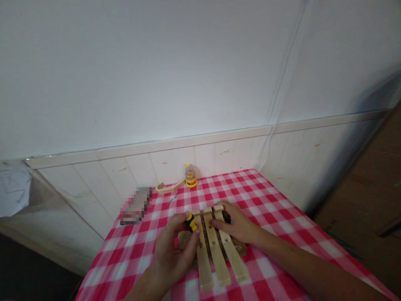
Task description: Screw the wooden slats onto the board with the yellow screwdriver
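The screwdriver [191,222] tip is hidden behind the left hand [175,246], which is closed around its yellow-and-black handle. The right hand [234,225] lies flat, fingers extended, on three pale wooden slats [216,255] fanned across the near middle of the checked surface [266,196]. A pixelated block [136,205] sits near the left edge.

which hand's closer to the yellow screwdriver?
Left. The left hand grips the screwdriver in its fingertips. The right hand rests on the slats, off to the screwdriver's right.
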Demonstrator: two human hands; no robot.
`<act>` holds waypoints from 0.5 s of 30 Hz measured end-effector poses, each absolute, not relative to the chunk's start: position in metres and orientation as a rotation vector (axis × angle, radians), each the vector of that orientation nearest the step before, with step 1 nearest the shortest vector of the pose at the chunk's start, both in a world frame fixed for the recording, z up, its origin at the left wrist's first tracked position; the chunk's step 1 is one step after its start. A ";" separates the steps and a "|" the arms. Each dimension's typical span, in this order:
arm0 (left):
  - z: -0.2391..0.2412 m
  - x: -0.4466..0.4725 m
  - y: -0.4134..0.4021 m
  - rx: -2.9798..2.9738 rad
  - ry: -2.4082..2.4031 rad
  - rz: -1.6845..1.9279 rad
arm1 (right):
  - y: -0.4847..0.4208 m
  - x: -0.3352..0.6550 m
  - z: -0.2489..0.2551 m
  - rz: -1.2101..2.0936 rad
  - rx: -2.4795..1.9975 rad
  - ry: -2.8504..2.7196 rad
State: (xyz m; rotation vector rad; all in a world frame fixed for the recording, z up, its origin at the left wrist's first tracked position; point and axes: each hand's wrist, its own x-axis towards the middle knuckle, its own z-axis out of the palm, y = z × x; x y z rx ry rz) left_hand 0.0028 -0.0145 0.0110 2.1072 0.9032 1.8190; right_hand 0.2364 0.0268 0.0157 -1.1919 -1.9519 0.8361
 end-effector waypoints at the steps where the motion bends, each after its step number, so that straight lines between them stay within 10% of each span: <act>1: 0.011 0.004 -0.015 2.068 0.912 1.826 | 0.026 0.236 0.016 0.838 -1.190 -1.954; 15: -0.004 0.001 -0.004 1.945 0.993 1.922 | 0.029 0.237 0.012 0.807 -1.167 -1.978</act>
